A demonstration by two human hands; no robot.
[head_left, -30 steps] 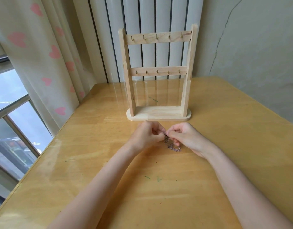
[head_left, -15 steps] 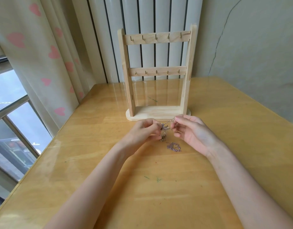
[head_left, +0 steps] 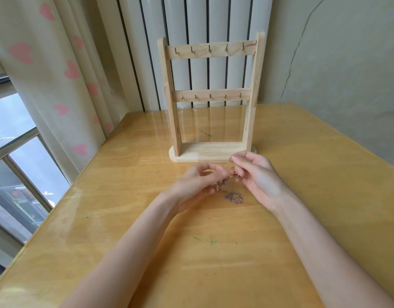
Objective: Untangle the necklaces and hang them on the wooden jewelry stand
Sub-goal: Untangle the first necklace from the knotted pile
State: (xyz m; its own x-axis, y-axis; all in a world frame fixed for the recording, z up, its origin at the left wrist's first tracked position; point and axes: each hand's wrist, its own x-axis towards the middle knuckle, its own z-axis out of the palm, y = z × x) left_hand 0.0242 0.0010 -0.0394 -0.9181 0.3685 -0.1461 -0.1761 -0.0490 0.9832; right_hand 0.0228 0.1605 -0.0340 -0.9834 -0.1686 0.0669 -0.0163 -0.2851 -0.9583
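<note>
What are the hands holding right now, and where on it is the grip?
Both hands pinch the tangled chain: the right hand by a thin strand near its fingertips, the left hand by the knotted clump. A second chain pile lies unheld on the table.

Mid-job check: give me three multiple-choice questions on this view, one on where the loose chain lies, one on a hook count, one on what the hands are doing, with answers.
1. Where is the loose chain pile?
A. On the table between the hands
B. On the stand's base
C. On a top hook

2. How many hooks are on the stand's top bar?
A. Three
B. Five
C. Eight

3. What is the state of the stand?
A. Full of necklaces
B. One necklace hung
C. Nothing hung

Answers: 1 A, the pile lies on the table, nearer than the stand. 2 B, five hooks show. 3 C, all hooks are bare; the left hand and right hand both pinch the tangled necklace.
</note>
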